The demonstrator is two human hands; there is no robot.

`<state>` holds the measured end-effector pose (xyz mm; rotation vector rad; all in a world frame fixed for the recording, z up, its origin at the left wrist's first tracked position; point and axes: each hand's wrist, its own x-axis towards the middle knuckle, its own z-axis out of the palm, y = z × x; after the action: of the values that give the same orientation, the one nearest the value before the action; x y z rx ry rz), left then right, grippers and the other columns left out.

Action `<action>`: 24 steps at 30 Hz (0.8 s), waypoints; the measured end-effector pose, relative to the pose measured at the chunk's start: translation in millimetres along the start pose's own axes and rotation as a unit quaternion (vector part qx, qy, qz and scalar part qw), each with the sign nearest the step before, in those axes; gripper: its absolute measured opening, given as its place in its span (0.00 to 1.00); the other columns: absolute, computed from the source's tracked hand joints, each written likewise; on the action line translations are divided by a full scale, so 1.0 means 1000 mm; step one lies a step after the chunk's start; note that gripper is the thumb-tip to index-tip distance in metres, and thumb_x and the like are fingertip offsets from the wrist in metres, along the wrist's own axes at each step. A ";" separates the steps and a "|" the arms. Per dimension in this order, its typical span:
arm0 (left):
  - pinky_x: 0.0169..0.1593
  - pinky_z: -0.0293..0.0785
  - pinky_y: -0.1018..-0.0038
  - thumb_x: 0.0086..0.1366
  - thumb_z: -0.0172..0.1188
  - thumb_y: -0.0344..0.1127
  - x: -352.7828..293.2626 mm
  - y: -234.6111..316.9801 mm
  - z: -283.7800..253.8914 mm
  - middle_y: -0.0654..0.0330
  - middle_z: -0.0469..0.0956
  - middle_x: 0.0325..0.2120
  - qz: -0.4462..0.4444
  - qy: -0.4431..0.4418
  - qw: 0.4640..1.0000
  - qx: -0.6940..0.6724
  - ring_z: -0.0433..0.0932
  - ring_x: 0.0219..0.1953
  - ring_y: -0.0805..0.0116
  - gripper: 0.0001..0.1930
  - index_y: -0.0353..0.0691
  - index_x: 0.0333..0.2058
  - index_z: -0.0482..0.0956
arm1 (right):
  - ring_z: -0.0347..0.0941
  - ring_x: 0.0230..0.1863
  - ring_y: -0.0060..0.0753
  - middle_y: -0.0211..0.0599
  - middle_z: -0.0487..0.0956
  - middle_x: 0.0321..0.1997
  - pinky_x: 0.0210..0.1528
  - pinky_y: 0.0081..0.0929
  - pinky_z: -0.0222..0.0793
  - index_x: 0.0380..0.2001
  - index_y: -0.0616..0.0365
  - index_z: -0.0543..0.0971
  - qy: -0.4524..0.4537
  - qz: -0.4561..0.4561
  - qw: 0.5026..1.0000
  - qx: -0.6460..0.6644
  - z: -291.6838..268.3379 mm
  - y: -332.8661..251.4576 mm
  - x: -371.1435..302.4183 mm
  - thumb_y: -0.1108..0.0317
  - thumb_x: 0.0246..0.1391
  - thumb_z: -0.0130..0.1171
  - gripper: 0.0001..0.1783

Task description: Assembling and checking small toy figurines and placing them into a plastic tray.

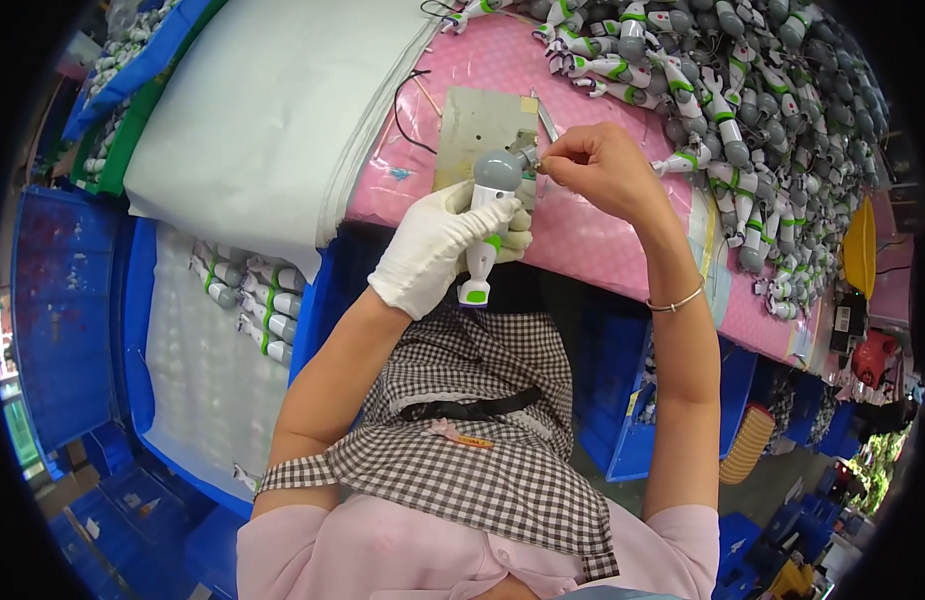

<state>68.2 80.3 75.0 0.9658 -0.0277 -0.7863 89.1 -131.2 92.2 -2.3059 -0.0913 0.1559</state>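
Note:
In a white glove, my left hand [444,243] is closed round a toy figure's arm [487,253], white with green bands and a grey ball at its upper end. Its white and green hand end hangs below my fingers. A small grey peg [526,156] sticks out beside the ball, toward my bare right hand [600,170]. The thumb and forefinger there are pinched together by the peg's tip; whatever lies between them is too small to make out. Beneath the grey ball is a flat metal plate [477,120] on the pink table cover.
A large heap of similar toy arms [727,95] covers the right of the pink table [582,235]. White sheets [272,110] are stacked at the left. Below them a blue crate [142,330] holds several toy arms [267,305] on a white liner. A thin metal tool [547,120] lies beside the plate.

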 end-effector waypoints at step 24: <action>0.42 0.76 0.69 0.64 0.56 0.39 0.005 -0.011 -0.008 0.59 0.76 0.30 0.036 -0.031 0.999 -0.002 0.78 0.33 0.66 0.15 0.31 0.41 0.73 | 0.63 0.20 0.14 0.22 0.72 0.17 0.22 0.16 0.57 0.20 0.61 0.78 -0.032 0.086 0.982 0.167 0.008 0.026 0.010 0.66 0.45 0.57 0.09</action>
<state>68.0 79.9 60.5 0.9306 -0.1142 -0.7497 98.5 -141.5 66.9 -1.9725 0.0974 0.3096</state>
